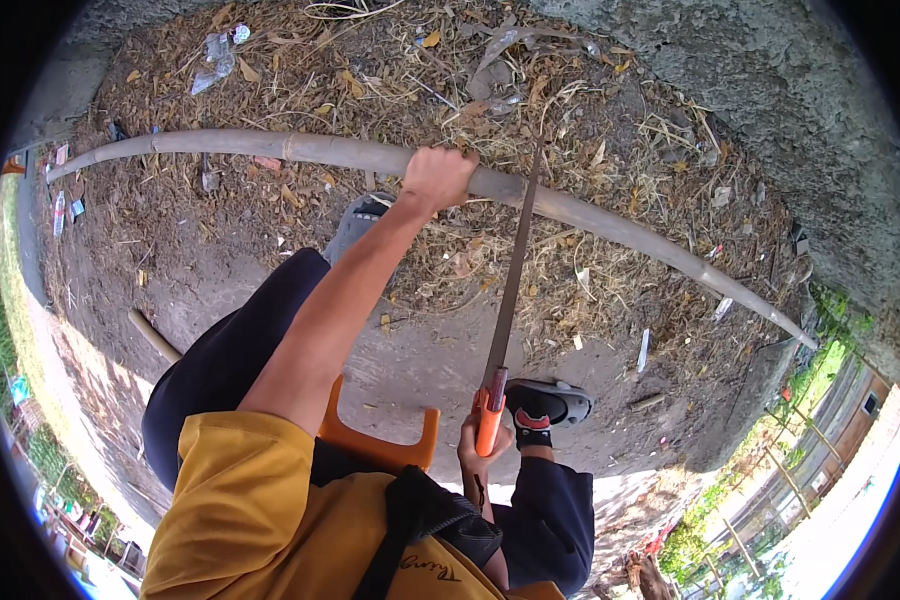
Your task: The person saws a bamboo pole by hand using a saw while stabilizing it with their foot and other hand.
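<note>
A long bamboo pole (pixel 340 153) stretches across the view from the far left to the lower right, bowed by the lens. My left hand (pixel 440 177) is closed around it near its middle, pressing from above. In my right hand (pixel 473 452), close to my body, is the orange handle of a hand saw (pixel 513 270). The saw's long narrow blade points away from me and crosses the pole just right of my left hand. Whether its teeth have cut into the bamboo cannot be made out.
Dry leaves and straw litter the dirt. A rough grey wall (pixel 750 80) borders the far right side. Part of an orange plastic stool (pixel 405 455) shows beneath me. Crushed clear plastic (pixel 213 65) lies far left, a short stick (pixel 153 335) nearer. My shoes (pixel 560 402) are beside the work.
</note>
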{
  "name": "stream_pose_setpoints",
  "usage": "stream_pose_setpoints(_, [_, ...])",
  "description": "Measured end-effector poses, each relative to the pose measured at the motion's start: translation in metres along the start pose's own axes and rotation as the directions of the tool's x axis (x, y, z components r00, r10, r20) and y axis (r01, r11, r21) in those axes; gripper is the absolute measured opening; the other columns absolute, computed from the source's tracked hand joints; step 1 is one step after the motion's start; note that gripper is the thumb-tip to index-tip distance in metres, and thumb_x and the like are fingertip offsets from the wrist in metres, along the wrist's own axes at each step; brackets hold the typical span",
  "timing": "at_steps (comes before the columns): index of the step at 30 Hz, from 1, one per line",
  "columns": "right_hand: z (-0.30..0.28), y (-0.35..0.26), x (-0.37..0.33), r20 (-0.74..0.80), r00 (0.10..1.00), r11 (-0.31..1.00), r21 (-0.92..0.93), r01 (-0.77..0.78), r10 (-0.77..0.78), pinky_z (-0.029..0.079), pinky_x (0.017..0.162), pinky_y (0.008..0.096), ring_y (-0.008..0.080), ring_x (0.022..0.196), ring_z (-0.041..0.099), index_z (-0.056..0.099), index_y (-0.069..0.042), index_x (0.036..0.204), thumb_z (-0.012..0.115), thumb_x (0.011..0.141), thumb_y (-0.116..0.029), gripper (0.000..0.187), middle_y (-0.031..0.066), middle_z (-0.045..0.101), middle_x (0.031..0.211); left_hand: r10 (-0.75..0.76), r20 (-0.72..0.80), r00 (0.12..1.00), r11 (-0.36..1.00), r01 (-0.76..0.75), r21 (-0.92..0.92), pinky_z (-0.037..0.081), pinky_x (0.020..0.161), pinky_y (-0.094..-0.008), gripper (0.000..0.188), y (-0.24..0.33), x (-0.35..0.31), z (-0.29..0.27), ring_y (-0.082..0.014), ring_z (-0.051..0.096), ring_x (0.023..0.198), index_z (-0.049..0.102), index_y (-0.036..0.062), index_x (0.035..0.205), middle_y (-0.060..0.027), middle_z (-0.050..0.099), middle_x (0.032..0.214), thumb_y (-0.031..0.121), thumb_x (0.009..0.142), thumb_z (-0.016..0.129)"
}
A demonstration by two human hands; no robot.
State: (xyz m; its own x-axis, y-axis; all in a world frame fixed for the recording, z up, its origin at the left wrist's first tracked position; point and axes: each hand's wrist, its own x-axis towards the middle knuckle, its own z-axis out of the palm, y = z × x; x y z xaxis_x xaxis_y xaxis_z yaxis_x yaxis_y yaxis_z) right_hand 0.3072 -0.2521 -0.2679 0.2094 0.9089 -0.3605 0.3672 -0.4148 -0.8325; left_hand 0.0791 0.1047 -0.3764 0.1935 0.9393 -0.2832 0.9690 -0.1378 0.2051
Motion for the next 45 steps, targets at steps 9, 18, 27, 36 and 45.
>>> stream_pose_setpoints(9, [0.052, -0.026, 0.128, -0.160, 0.969, 0.981, 0.022, 0.193, -0.187, 0.042, 0.051, 0.0264, 0.0037, 0.053, 0.046, 0.055, -0.001, 0.069, 0.066, 0.077, -0.004, 0.014, -0.0010, 0.048, 0.057, 0.023, 0.016, 1.000, 1.000, -0.023, 0.017, 0.059, 0.072, -0.0420, 0.039, 0.001, 0.010, -0.015, -0.0288, 0.074, 0.085, 0.072, 0.0169, 0.108, -0.0102, 0.074, 0.089, 0.025, 0.071, 0.079])
stream_pose_setpoints(18, [0.008, 0.006, 0.034, 0.064, 0.996, 0.995, -0.072, 0.073, -0.069, 0.054, 0.080, 0.0282, 0.0110, 0.088, 0.068, 0.070, 0.006, 0.113, 0.060, 0.081, 0.003, 0.035, 0.0094, 0.074, 0.094, -0.012, 0.028, 1.000, 1.000, 0.012, 0.005, 0.058, 0.071, -0.0421, 0.042, 0.000, -0.008, -0.002, -0.0281, 0.074, 0.081, 0.069, 0.0155, 0.110, -0.0082, 0.074, 0.088, 0.026, 0.072, 0.082])
stream_pose_setpoints(27, [0.028, -0.026, 0.075, -0.144, 0.988, 0.998, 0.043, 0.054, -0.048, 0.044, 0.052, 0.0265, 0.0038, 0.052, 0.046, 0.061, -0.002, 0.072, 0.067, 0.074, -0.003, 0.007, 0.0006, 0.049, 0.055, -0.010, 0.062, 0.998, 1.000, 0.011, -0.021, 0.058, 0.074, -0.0426, 0.040, 0.006, 0.001, -0.009, -0.0290, 0.074, 0.088, 0.069, 0.0149, 0.108, -0.0103, 0.074, 0.090, 0.025, 0.071, 0.080])
stream_pose_setpoints(36, [0.016, -0.040, 0.097, -0.093, 0.993, 0.993, 0.075, 0.086, -0.079, 0.039, 0.050, 0.0252, 0.0022, 0.056, 0.043, 0.054, -0.001, 0.070, 0.066, 0.079, -0.001, 0.014, -0.0026, 0.048, 0.059, 0.024, 0.008, 1.000, 1.000, -0.024, 0.021, 0.059, 0.073, -0.0411, 0.037, 0.006, 0.006, -0.010, -0.0283, 0.075, 0.087, 0.072, 0.0132, 0.104, -0.0098, 0.075, 0.092, 0.026, 0.071, 0.081])
stream_pose_setpoints(45, [0.019, -0.017, 0.019, -0.071, 0.996, 0.998, -0.047, 0.040, -0.044, 0.041, 0.050, 0.0267, 0.0029, 0.054, 0.045, 0.066, 0.000, 0.077, 0.067, 0.077, -0.004, 0.004, -0.0008, 0.048, 0.057, 0.031, 0.100, 0.995, 0.999, -0.032, 0.007, 0.059, 0.075, -0.0445, 0.038, -0.008, 0.004, -0.020, -0.0301, 0.074, 0.087, 0.070, 0.0143, 0.105, -0.0111, 0.074, 0.090, 0.023, 0.069, 0.079])
